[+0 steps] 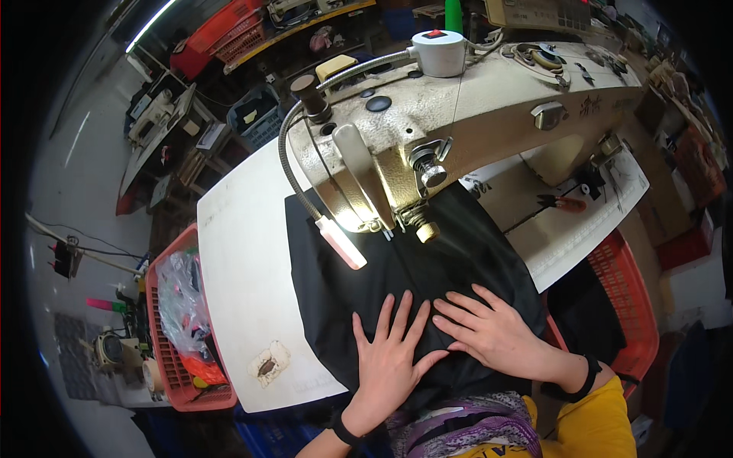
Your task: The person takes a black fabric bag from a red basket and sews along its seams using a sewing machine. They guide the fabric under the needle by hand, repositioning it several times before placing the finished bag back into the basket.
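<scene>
A piece of black fabric (336, 267) lies over the white sewing table (243, 252) and runs beneath the needle area of a cream sewing machine (489, 114). Flat on the cloth, my left hand (391, 355) has its fingers spread toward the machine. My right hand (492, 332) also rests on the fabric, fingers apart and angled left, its fingertips close to my left hand. A lit lamp (342, 243) on a bendable metal arm shines at the needle area, which the machine head partly hides. The fabric's near edge hangs toward my lap.
Left of the table stands a red basket (164, 305) with clear plastic bags. Another red basket (645, 328), holding dark cloth, is on the right. Orange-handled pliers (569, 203) lie on the table under the machine arm. More sewing machines and a blue crate (256, 118) stand farther back.
</scene>
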Available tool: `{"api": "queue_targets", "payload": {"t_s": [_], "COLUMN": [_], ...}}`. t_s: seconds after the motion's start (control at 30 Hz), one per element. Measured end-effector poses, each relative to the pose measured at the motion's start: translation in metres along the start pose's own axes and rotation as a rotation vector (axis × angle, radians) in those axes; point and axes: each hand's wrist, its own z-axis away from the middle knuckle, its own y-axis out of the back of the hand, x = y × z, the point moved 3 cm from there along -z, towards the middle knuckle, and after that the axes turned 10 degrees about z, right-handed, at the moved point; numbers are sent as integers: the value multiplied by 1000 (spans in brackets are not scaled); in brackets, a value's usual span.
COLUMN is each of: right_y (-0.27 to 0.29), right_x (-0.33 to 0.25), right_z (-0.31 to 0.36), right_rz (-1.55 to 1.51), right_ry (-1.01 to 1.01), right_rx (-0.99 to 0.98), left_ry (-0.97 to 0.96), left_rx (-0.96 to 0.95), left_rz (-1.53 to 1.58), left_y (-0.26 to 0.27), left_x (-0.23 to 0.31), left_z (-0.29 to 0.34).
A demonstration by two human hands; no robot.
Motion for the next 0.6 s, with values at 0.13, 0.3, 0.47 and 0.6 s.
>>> {"api": "queue_targets", "payload": {"t_s": [0.13, 0.3, 0.47, 0.6], "right_y": [4, -1, -6, -13], "right_x": [9, 27, 39, 46], "right_z": [-11, -33, -52, -60], "right_rz": [19, 71, 107, 56], "right_ry": [-23, -22, -9, -14], "right_rx": [34, 58, 80, 117], "left_ry": [29, 36, 89, 101], "left_rx": [32, -8, -40, -82], "left_rz": [44, -36, -24, -22], "left_y": [5, 11, 14, 24], "left_x": [-10, -27, -43, -55], "left_z": [-14, -39, -55, -69]}}
